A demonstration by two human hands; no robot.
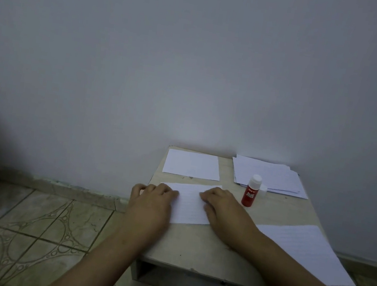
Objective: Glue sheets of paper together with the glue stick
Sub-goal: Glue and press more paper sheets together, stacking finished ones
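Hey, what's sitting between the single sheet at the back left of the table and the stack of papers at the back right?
Nothing: in the head view only bare tabletop separates the single sheet from the paper stack. The glue stick stands nearer, in front of the stack.

We can read only one label: the red glue stick, standing upright on the table, carries white lettering down its body that reads "GLUE STICK" in two stacked lines. Above those words sits a smaller white mark, likely a brand name, but it is too blurred for us to make out. The lined sheet and the other papers show only faint ruled lines, and we see no writing, numbers or signs on them.
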